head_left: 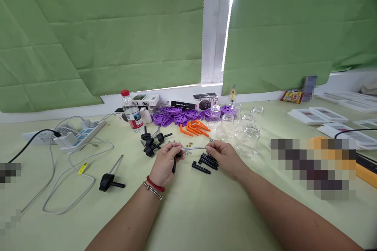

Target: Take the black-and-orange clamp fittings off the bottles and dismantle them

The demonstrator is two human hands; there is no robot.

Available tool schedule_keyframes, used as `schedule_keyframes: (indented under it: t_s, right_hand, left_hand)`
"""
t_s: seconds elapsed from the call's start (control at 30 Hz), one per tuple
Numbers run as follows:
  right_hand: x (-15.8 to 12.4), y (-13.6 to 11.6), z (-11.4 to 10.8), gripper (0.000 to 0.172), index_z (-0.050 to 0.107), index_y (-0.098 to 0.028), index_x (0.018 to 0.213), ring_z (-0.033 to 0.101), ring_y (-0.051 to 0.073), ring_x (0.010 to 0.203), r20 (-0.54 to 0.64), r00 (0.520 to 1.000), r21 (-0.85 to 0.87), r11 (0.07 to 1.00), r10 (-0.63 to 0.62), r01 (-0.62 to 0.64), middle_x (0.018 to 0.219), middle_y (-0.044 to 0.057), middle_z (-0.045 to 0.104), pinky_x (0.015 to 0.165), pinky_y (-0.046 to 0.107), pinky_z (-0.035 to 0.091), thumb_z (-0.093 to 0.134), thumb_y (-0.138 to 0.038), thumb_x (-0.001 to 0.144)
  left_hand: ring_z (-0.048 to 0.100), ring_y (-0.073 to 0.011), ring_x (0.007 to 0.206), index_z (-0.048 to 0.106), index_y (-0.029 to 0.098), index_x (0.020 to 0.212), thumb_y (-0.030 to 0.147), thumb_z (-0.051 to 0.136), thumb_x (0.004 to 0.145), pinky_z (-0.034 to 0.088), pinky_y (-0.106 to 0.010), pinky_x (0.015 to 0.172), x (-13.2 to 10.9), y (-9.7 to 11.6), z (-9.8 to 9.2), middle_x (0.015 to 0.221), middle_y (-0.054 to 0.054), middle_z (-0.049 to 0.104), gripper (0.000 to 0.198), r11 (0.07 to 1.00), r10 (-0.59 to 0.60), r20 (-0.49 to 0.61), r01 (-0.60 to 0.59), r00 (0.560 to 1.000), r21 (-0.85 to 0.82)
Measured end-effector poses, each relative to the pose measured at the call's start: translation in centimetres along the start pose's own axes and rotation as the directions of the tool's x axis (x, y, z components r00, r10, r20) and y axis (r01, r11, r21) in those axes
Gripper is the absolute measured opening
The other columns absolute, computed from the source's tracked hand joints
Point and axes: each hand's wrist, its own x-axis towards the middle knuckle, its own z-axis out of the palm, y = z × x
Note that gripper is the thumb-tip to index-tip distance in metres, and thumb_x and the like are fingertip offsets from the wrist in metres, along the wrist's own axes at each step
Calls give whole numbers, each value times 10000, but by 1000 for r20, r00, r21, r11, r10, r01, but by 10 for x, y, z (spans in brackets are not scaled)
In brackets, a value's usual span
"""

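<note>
Your left hand and right hand each pinch one end of the metal rod. Hold it level.

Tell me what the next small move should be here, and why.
Likely slide the metal rod leftward into the black handle. The right hand pinches the rod's right end, the left hand grips the handle at its other end, and a finished piece, handle with rod fitted, lies on the table to the left.
</note>
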Motion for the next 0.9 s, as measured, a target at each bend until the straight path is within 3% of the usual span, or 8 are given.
schedule_keyframes:
  t_s: [0.17,0.43,0.9]
  right_hand:
    - [1,2,1,247,604,-180,823,493,129,680,-22,999,62,997,-34,35,735,-6,568,633,264,396,639,-399,715]
    - [3,1,-3,187,612,-166,754,443,117,616,-13,999,6,999,-38,38,653,-16,539,590,257,358,617,-349,714]
    - [2,-1,-6,128,630,-184,730,507,149,656,-37,972,-289,934,-232,212,681,7,586,629,273,393,527,-249,769]
  left_hand:
    - [568,-110,636,618,141,740,249,695,655,446,-232,600,0,0,1,685,-1,592,157,1000,-2,19,2,1000,7]
    - [562,-109,632,611,147,736,244,680,681,449,-230,602,-1,-1,1,675,1,594,131,1000,1,55,-1,998,-1]
    - [551,-116,644,605,135,723,238,692,642,461,-229,585,-2,0,3,673,-4,573,158,1000,-24,25,24,999,-3]
